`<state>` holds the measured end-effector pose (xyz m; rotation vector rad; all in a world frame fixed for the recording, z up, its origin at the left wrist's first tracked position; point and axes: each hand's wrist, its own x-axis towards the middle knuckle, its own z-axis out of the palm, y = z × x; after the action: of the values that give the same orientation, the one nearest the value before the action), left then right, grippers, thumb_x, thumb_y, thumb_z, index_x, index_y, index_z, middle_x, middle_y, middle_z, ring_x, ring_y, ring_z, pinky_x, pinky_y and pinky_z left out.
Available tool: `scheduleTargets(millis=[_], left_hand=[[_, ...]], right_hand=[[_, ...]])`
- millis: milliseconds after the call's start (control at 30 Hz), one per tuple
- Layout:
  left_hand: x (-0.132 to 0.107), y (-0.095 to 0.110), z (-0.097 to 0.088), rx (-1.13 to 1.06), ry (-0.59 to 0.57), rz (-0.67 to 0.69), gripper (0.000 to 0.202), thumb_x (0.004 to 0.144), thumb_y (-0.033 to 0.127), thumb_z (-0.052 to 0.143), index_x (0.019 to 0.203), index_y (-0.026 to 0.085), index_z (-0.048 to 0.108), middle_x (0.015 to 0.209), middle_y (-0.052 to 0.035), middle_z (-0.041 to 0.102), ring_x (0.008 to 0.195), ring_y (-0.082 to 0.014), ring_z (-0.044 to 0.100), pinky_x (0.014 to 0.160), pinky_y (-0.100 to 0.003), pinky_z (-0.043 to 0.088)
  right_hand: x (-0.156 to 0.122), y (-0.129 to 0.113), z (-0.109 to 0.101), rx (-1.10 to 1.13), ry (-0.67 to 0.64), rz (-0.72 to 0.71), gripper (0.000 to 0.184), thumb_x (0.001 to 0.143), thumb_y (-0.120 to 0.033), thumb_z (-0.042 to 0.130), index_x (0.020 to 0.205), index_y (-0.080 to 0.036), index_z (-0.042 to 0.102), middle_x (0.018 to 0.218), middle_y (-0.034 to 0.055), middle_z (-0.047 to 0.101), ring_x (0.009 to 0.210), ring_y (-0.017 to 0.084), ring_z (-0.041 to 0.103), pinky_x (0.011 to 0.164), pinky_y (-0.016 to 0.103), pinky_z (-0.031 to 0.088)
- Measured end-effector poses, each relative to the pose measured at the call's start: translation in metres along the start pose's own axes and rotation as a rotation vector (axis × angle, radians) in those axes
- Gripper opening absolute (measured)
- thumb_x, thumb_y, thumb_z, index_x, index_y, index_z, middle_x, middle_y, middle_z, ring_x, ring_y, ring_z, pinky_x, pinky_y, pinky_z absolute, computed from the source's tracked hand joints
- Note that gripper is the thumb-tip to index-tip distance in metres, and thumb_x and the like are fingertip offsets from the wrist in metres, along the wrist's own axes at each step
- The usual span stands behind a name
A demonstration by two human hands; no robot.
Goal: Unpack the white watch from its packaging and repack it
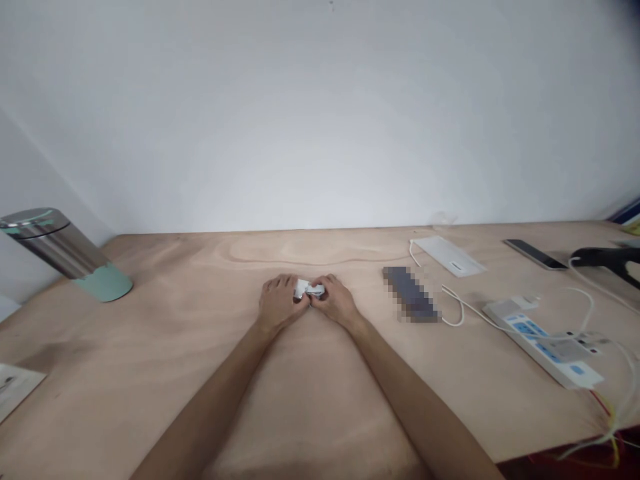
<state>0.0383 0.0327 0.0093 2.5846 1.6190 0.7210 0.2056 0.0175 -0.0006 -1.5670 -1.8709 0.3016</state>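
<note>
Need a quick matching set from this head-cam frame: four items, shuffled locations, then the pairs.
Items
1. small white object
2. white power strip
3. steel canister with mint-green base
4. black smartphone

Locations
A. right side, toward the near edge, with white cables across it
B. between the left hand and right hand
C. back right, near the far edge
D. far left of the plywood table

Pairs: 1-B, 2-A, 3-D, 4-C

A: Table?
B: Pale tan, wavy wood grain.
A: Small item?
B: White.
A: Power strip?
B: White, blue buttons.
A: Bin?
B: Silver, mint-green base.
</note>
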Motion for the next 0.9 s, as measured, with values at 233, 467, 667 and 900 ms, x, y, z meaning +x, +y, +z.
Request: scheduleTargets(millis=[233, 467, 667, 900], left_hand=[[-0.001, -0.002, 0.001, 0.000, 0.009, -0.023, 0.036, 0.082, 0.040, 0.052, 0.113, 0.021, 0.053, 0.114, -0.0111, 0.061, 0.108, -0.0286, 0.054, 0.094, -0.042, 0.036], [0.002, -0.005, -0.001, 0.038, 0.021, -0.095, 0.033, 0.083, 0.041, 0.050, 0.109, 0.021, 0.055, 0.112, -0.0115, 0.061, 0.106, -0.0284, 0.055, 0.091, -0.042, 0.038], [0.003, -0.009, -0.002, 0.096, 0.025, -0.130, 0.034, 0.084, 0.042, 0.048, 0.108, 0.019, 0.055, 0.111, -0.0125, 0.062, 0.105, -0.0302, 0.055, 0.088, -0.043, 0.039], [0.004, -0.016, 0.001, 0.119, 0.047, -0.171, 0.035, 0.083, 0.041, 0.048, 0.107, 0.018, 0.054, 0.110, -0.0147, 0.061, 0.107, -0.0323, 0.053, 0.089, -0.045, 0.038]], right_hand=[[-0.001, 0.004, 0.002, 0.011, 0.027, 0.015, 0.030, 0.075, -0.030, 0.067, 0.105, -0.030, 0.068, 0.101, 0.0030, 0.056, 0.081, 0.015, 0.058, 0.069, 0.024, 0.047], [-0.001, 0.015, 0.005, 0.046, 0.084, 0.003, 0.031, 0.074, -0.024, 0.065, 0.104, -0.027, 0.068, 0.099, 0.0031, 0.054, 0.086, 0.014, 0.057, 0.078, 0.025, 0.049], [0.001, 0.015, 0.001, 0.140, 0.158, 0.047, 0.026, 0.071, -0.019, 0.063, 0.096, -0.022, 0.071, 0.092, 0.0035, 0.056, 0.081, 0.014, 0.059, 0.075, 0.025, 0.050], [0.004, 0.024, -0.002, 0.270, 0.218, 0.159, 0.023, 0.072, -0.024, 0.061, 0.092, -0.021, 0.072, 0.090, 0.0040, 0.059, 0.079, 0.015, 0.059, 0.075, 0.026, 0.051]])
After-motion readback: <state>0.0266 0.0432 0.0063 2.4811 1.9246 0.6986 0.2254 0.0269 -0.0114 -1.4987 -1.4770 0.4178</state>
